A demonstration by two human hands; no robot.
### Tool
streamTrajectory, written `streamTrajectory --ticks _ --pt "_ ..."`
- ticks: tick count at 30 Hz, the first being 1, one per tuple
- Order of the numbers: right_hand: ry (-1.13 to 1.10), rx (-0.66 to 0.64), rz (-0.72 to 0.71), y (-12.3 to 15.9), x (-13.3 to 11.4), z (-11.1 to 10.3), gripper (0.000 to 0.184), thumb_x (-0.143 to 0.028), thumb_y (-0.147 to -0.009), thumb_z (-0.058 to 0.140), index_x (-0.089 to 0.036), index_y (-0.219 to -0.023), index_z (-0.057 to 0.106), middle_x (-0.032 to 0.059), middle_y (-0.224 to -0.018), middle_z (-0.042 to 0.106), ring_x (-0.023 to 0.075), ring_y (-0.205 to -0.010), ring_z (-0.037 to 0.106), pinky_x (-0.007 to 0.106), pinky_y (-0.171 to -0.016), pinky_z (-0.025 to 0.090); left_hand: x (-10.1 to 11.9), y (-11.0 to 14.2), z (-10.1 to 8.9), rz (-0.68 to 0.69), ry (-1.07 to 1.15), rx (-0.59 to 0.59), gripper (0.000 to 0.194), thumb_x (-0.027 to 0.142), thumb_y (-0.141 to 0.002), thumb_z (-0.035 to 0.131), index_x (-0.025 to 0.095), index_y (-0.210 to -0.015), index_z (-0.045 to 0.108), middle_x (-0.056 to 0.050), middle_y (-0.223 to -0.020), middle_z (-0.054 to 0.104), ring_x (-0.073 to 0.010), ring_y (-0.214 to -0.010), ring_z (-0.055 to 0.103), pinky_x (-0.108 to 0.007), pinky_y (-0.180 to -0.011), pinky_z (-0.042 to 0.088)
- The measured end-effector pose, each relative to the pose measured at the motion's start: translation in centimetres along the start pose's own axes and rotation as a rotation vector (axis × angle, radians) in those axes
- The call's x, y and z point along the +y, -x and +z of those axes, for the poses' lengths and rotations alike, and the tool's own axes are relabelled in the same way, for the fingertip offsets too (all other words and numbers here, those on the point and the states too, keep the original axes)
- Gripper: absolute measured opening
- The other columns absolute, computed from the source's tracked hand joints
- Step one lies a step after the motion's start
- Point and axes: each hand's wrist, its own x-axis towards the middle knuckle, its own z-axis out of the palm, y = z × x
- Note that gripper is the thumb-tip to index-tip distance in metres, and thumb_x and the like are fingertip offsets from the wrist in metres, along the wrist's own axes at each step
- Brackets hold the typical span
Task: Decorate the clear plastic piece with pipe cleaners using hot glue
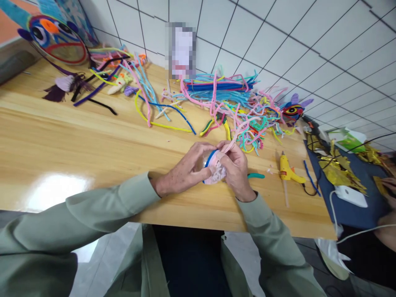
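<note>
Between my two hands, over the front part of the wooden table, is a small rounded piece [215, 175] with pink and white fuzzy strands and a blue rim. My left hand [188, 167] grips its left side, thumb pressed on the front. On its right side, my right hand [235, 167] pinches a pale pink pipe cleaner [239, 133] against the piece, and the strip's long end sticks up and away. The fingers cover much of the piece, so its full shape is hidden. A teal handle [256, 176] lies just right of my right hand.
Loose pipe cleaners [229, 93] form a heap along the tiled wall, with yellow-handled pliers [216, 126] before it. A yellow glue gun [287, 170] stands at right. Decorated masks [57, 39] lean far left. Another person's hand [390, 187] shows at the right edge near gold foil [338, 171].
</note>
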Motion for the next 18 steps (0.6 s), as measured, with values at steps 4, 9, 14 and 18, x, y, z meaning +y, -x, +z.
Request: streamTrajectory --ticks 4,9,14,18 --pt "0.026 -0.028 -0.004 0.37 -0.50 0.29 0.019 -0.038 -0.084 0.082 -0.026 -0.088 0.067 0.0018 -0.103 0.066 0.0191 -0.093 0.063 0.034 -0.085 0.056 -0.18 0.02 0.29 -0.102 0.191 0.012 0.035 0.046 -0.107 0.064 0.025 -0.135 0.057 -0.010 -0.137 0.064 -0.0269 -0.129 0.062 -0.045 -0.112 0.053" --pt "-0.012 -0.038 0.094 0.55 -0.84 0.36 0.021 -0.040 -0.082 0.082 -0.027 -0.088 0.068 0.0016 -0.103 0.066 0.0184 -0.088 0.062 0.033 -0.079 0.056 -0.06 -0.10 0.35 -0.129 0.229 0.025 0.034 0.046 -0.104 0.068 0.024 -0.128 0.060 -0.008 -0.127 0.068 -0.0239 -0.117 0.066 -0.041 -0.104 0.055" --pt "-0.049 -0.026 0.127 0.22 -0.66 0.08 0.023 -0.043 -0.080 0.083 -0.027 -0.086 0.068 0.0017 -0.106 0.068 0.0177 -0.086 0.061 0.031 -0.072 0.055 0.36 -0.32 0.11 -0.062 0.084 0.089 0.031 0.037 -0.100 0.071 0.025 -0.126 0.060 -0.010 -0.130 0.068 -0.0264 -0.124 0.065 -0.045 -0.112 0.054" --pt "-0.082 -0.044 0.119 0.14 -0.53 -0.02 0.021 -0.040 -0.080 0.087 -0.027 -0.087 0.072 0.0011 -0.107 0.068 0.0168 -0.088 0.063 0.030 -0.077 0.057 0.36 -0.35 -0.05 0.001 -0.006 0.079 0.035 0.029 -0.098 0.070 0.024 -0.130 0.058 -0.012 -0.134 0.066 -0.0275 -0.128 0.065 -0.048 -0.115 0.053"
